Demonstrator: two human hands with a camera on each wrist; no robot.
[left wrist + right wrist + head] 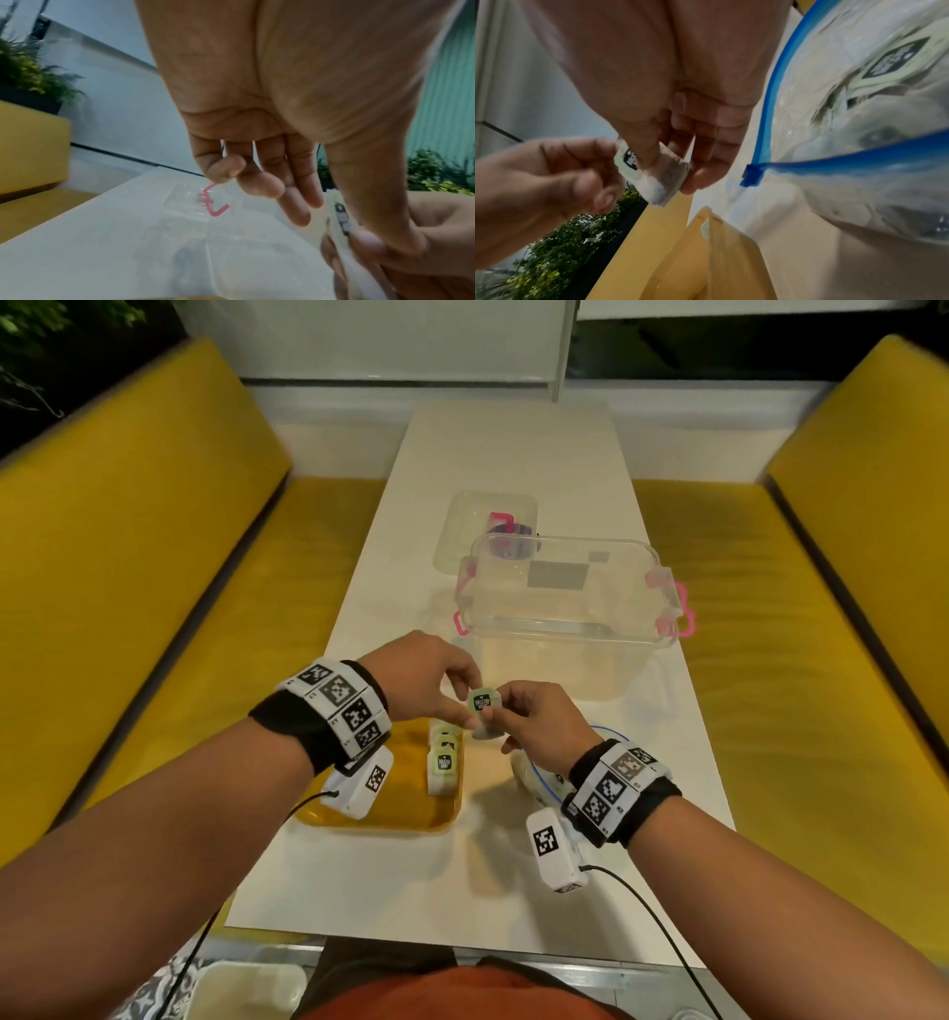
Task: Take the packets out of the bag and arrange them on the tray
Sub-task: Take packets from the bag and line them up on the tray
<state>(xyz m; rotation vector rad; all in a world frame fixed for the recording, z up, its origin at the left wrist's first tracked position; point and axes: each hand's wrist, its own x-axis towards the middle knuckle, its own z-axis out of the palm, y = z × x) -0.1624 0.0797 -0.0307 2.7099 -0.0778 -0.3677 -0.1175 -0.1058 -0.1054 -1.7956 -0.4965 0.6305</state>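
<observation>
Both hands meet above the table's middle, over the gap between tray and bag, and hold one small white packet [483, 706] with a green and black label. My left hand [462, 706] pinches its left edge with thumb and forefinger. My right hand [506, 711] grips the packet [654, 180] with the thumb on its label. The left wrist view shows this packet [340, 215] edge-on under my left thumb. Several like packets [442, 762] stand in a row on the yellow tray [400, 819]. The clear zip bag [859, 121] with a blue seal lies under my right wrist, more packets inside.
A clear plastic box [570, 608] with pink latches stands just beyond the hands on the white table [411, 891]. Its lid [482, 526] lies farther back with a pink and purple thing. Yellow benches [154, 557] flank the table.
</observation>
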